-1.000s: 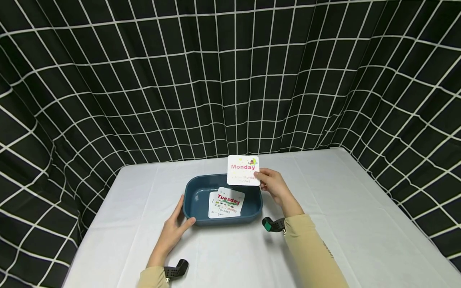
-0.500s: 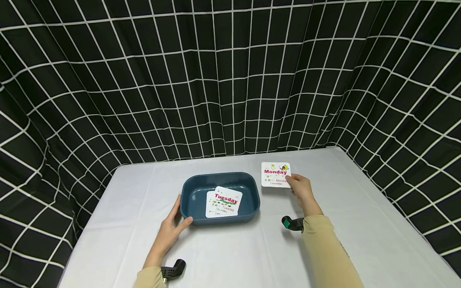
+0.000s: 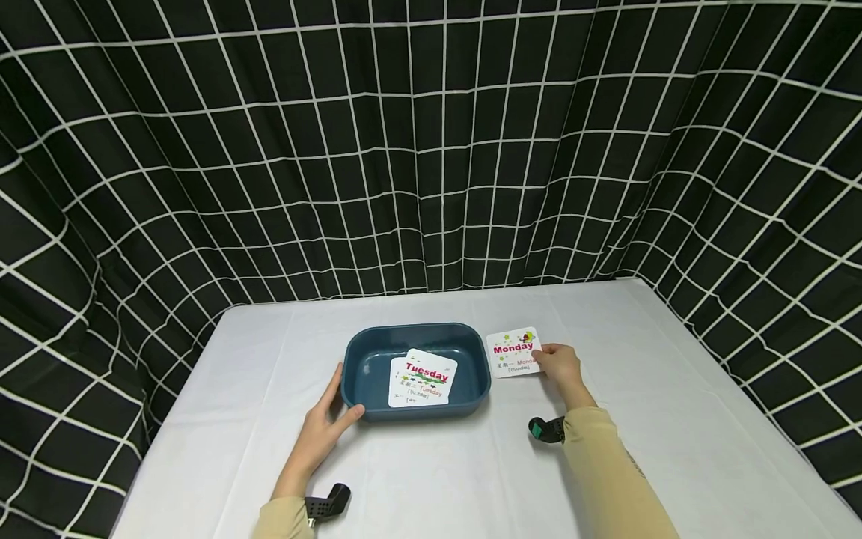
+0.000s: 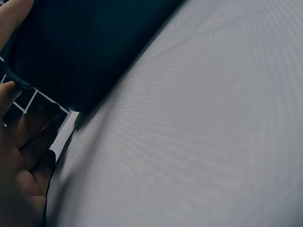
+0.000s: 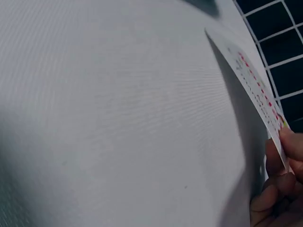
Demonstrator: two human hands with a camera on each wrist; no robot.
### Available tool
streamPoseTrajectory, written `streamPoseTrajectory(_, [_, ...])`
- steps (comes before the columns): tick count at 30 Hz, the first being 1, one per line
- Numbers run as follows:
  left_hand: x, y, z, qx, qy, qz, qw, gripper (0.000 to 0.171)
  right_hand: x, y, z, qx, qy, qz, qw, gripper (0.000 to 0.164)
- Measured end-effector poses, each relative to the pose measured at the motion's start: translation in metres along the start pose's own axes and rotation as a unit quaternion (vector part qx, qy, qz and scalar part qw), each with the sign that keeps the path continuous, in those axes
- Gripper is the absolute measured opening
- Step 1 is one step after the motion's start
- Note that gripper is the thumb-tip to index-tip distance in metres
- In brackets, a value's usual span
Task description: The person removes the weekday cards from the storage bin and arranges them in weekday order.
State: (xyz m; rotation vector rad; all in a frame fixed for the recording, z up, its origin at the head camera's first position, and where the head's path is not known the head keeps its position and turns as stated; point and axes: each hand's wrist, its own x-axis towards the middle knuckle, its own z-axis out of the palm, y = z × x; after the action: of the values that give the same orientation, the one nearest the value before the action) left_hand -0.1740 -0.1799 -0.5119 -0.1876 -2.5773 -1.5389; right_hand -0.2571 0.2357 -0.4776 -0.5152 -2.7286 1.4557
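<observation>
My right hand [image 3: 563, 370] pinches the right edge of a white "Monday" card [image 3: 510, 364] just right of the dark blue box. Seen from the right wrist, the card [image 5: 253, 87] slants, its held end raised and its far corner at or close to the cloth. My left hand [image 3: 319, 434] holds the left end of the blue box [image 3: 431, 412], thumb at the front corner and fingers along the left side. Inside the box lies a "Tuesday" card [image 3: 431, 373], tilted and overlapping another white card [image 3: 397, 383] whose print is mostly hidden.
A white cloth [image 3: 431, 479] covers the table. Black curtains with a white grid [image 3: 431, 165] stand around its back and sides. Each wrist wears a black camera mount, such as the left one [image 3: 328, 504].
My right hand has carried the Monday card from above the box's back right to the right side, then lower and nearer. The left hand stays on the box.
</observation>
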Motion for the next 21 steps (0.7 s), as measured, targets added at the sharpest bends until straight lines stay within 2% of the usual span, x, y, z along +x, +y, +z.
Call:
streamPoseTrajectory(7, [0.0015, -0.0004, 0.0009, 0.002, -0.002, 0.003, 1.0000, 0.080, -0.0016, 0.0009, 0.0020, -0.034, 0.011, -0.012, 0.999, 0.030])
streamPoseTrajectory(21, [-0.0004, 0.0008, 0.0019, -0.005, 0.003, 0.001, 1.0000, 0.080, -0.0057, 0.0010, 0.0052, -0.081, 0.058, -0.032, 0.995, 0.019])
